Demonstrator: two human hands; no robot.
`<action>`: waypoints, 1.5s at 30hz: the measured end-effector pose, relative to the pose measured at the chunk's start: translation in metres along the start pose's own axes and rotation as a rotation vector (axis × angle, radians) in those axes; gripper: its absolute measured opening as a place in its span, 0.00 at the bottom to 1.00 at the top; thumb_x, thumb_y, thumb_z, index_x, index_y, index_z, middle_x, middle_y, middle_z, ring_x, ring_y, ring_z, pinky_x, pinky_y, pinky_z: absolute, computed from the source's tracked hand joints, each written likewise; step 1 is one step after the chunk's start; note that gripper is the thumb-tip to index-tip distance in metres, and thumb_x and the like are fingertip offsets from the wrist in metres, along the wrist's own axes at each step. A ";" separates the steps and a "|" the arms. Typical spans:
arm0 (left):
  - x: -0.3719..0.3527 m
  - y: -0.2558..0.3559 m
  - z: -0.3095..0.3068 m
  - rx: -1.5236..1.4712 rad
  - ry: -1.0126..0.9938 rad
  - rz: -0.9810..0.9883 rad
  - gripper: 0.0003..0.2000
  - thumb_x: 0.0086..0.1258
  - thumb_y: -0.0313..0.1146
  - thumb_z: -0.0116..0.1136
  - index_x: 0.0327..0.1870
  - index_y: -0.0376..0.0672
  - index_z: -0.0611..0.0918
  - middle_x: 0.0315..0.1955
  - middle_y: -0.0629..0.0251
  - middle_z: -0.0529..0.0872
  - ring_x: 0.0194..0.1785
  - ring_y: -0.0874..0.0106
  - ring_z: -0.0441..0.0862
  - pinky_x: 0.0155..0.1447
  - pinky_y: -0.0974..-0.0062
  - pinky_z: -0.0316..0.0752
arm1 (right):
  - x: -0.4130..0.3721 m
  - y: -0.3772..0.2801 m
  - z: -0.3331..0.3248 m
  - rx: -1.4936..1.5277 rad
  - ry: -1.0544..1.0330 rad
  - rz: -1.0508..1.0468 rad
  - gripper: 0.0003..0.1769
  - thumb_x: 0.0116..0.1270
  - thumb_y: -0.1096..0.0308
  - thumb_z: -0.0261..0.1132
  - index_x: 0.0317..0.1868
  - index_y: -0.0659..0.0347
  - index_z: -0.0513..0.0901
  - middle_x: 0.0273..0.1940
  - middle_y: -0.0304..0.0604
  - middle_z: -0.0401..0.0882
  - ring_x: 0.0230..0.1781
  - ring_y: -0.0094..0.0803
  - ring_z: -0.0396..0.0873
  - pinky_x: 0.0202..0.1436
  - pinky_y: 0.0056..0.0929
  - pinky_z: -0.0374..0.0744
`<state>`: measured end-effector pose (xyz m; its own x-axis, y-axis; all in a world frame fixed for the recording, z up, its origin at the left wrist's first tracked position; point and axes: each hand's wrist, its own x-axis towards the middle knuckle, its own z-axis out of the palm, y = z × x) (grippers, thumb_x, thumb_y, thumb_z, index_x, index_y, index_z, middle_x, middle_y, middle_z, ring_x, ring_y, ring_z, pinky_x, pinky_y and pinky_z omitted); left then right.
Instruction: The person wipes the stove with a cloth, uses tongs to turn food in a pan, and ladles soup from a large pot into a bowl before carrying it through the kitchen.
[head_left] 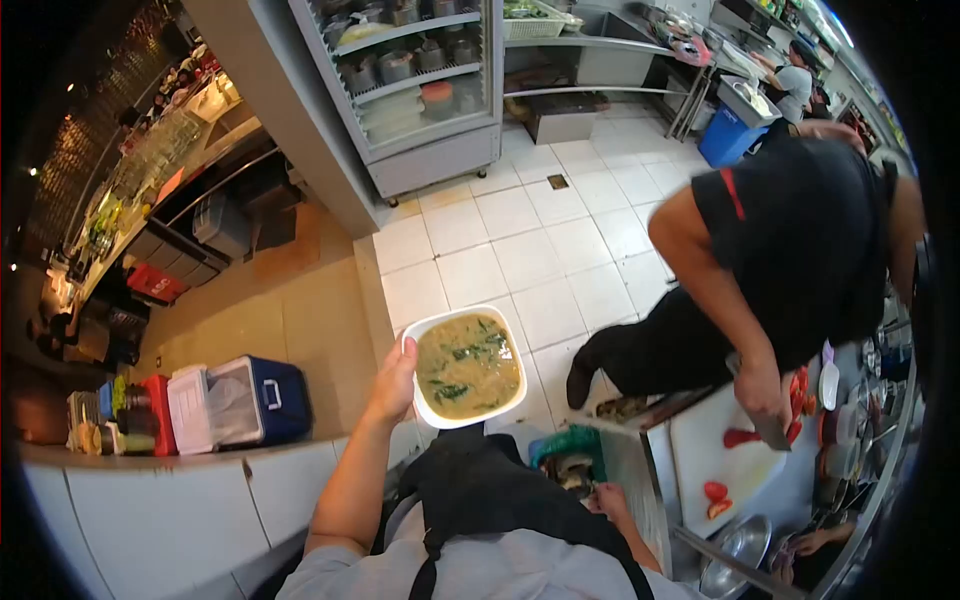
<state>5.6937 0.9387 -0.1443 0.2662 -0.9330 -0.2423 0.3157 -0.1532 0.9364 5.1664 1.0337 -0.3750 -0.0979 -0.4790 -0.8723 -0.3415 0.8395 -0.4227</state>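
Observation:
My left hand (397,385) holds a square white bowl (514,400) by its left side, thumb over the rim. Inside the bowl is a thick tan soup (465,375) with dark green leaves. Down by my right side, my right hand (608,499) has its fingers curled, and whatever they may grip is too small to make out. Just beyond it stands a green crate (590,440) with dark items inside.
At right a co-worker (800,240) holds a knife (770,428) over a white cutting board (690,440) with cut red vegetables (716,491). A metal bowl (735,555) is nearby. A glass-door fridge (440,140) stands ahead; a blue cooler (280,395) sits left.

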 end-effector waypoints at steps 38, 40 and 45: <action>0.766 0.142 0.402 0.284 -0.957 -0.108 0.23 0.82 0.45 0.36 0.66 0.36 0.67 0.59 0.58 0.76 0.63 0.71 0.71 0.68 0.73 0.63 | 0.150 -0.251 0.198 1.172 0.377 0.263 0.27 0.68 0.56 0.62 0.62 0.61 0.71 0.44 0.50 0.81 0.40 0.43 0.81 0.39 0.45 0.83; 0.790 0.149 0.429 0.328 -1.002 -0.143 0.23 0.82 0.45 0.36 0.66 0.36 0.67 0.59 0.58 0.76 0.63 0.71 0.71 0.68 0.73 0.63 | 0.140 -0.294 0.216 1.225 0.443 0.165 0.27 0.68 0.56 0.62 0.62 0.61 0.71 0.43 0.50 0.81 0.39 0.43 0.82 0.39 0.44 0.83; 0.846 0.136 0.509 0.339 -1.131 -0.233 0.23 0.82 0.45 0.37 0.66 0.36 0.67 0.59 0.59 0.76 0.63 0.71 0.71 0.68 0.73 0.63 | 0.168 -0.381 0.213 1.281 0.441 0.395 0.24 0.66 0.58 0.64 0.58 0.61 0.74 0.42 0.49 0.81 0.37 0.40 0.81 0.39 0.44 0.82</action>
<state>5.4984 -0.0369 -0.0923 -0.7683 -0.6034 -0.2137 -0.0506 -0.2755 0.9600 5.4795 0.6882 -0.4132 -0.3481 -0.0004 -0.9375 0.8278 0.4692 -0.3076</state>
